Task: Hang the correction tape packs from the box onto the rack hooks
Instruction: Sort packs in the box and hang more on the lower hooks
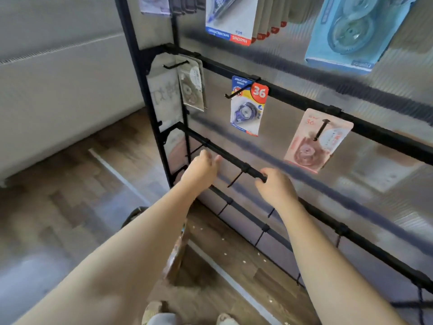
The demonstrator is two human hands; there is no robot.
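A black rack (304, 99) with cross bars stands in front of me. On its middle bar hang a grey correction tape pack (192, 87), a blue pack marked 36 (247, 109) and a pink pack (314, 141). My left hand (201, 170) reaches to the lower bar (225, 156), fingers curled near it; what it holds, if anything, is hidden. My right hand (274, 184) grips that same bar at a hook clip. A bare hook (235, 179) sticks out between my hands. The box is partly seen under my left forearm (175, 256).
More packs hang on the top row, blue-white ones (232, 19) and a light blue one (346, 31). Lower bars (246, 214) carry several bare hooks. Wooden floor (82, 184) lies below, a pale wall to the left. My feet show at the bottom edge.
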